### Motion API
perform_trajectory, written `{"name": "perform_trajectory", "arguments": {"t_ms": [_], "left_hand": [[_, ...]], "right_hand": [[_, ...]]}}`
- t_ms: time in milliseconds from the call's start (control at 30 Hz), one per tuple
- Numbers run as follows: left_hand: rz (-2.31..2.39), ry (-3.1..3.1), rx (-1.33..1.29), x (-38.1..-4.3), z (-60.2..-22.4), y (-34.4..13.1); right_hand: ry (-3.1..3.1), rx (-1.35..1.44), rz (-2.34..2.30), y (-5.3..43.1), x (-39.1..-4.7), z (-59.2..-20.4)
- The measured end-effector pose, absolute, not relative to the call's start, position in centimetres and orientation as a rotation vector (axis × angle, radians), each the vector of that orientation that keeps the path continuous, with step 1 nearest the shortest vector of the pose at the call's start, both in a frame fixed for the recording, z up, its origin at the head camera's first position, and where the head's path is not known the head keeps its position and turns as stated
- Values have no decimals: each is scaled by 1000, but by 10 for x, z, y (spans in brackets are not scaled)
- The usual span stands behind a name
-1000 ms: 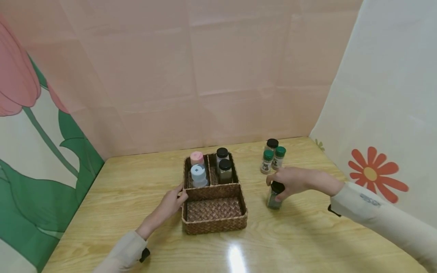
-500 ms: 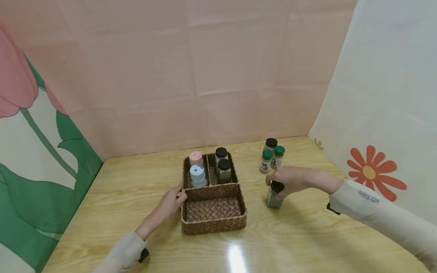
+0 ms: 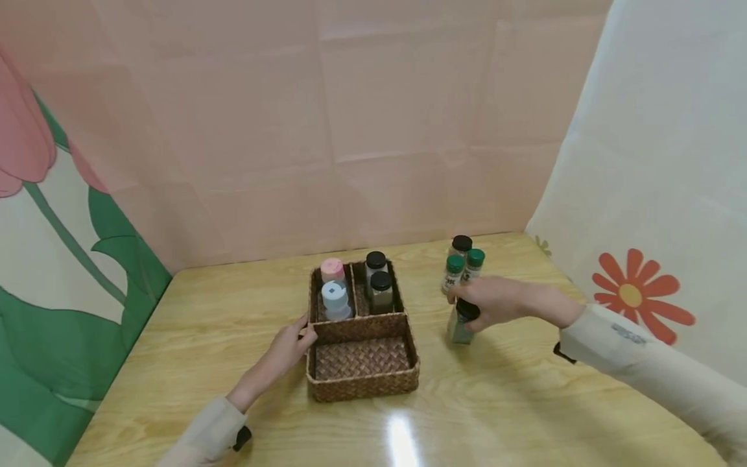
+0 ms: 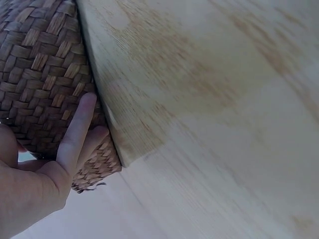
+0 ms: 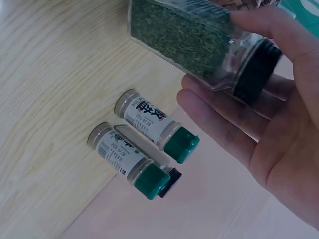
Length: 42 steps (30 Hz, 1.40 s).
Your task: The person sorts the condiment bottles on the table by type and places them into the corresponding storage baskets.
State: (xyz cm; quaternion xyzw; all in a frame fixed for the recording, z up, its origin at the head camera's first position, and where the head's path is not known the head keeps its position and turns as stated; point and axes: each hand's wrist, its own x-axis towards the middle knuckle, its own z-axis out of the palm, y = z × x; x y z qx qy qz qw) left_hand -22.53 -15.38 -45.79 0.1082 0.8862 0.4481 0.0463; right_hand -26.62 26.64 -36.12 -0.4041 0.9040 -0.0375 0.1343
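In my right hand (image 3: 496, 301) is a clear spice jar (image 5: 182, 37) of dried green herbs with a black cap. Thumb and fingers grip it near the cap, just right of the wicker basket (image 3: 364, 389). My left hand (image 3: 292, 347) holds the basket's left side, its fingers (image 4: 77, 132) laid along the outer woven wall and the thumb at the rim. A pink-capped bottle (image 3: 332, 269) and a light blue-capped bottle (image 3: 335, 298) stand in the back left compartment. Two black-capped jars (image 3: 382, 295) occupy the back right one. Bare weave shows in the wide front compartment.
Behind my right hand, two green-capped shakers (image 3: 452, 275) with white labels stand close to a black-capped jar (image 3: 462, 244). The wooden table (image 3: 233, 298) meets a pink backdrop at the back, with patterned cloths on both sides.
My right hand has shifted a little left and away from me with the herb jar, which now tilts slightly. My left hand has kept its place on the basket.
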Motion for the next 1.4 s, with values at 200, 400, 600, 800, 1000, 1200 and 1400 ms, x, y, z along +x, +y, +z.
{"name": "perform_trajectory", "arguments": {"t_ms": [200, 400, 600, 800, 1000, 1200, 1400], "left_hand": [[1359, 2715, 335, -226, -457, -155], [1343, 2713, 307, -226, -458, -155], [1345, 2713, 317, -226, -456, -156], [1361, 2714, 339, -226, -459, -155], [1357, 2703, 344, -228, -461, -154], [1363, 2689, 330, -227, -461, -154], [1369, 2705, 349, -228, -461, -155]], "right_hand": [[2620, -1209, -166, 261, -270, -361], [2627, -1301, -225, 259, -271, -363], [2637, -1375, -242, 256, -273, -361], [2646, -1364, -239, 253, -272, -358], [2675, -1427, -223, 253, -271, -352], [2733, -1490, -172, 251, -272, -345], [2784, -1549, -151, 243, -276, -335]]}}
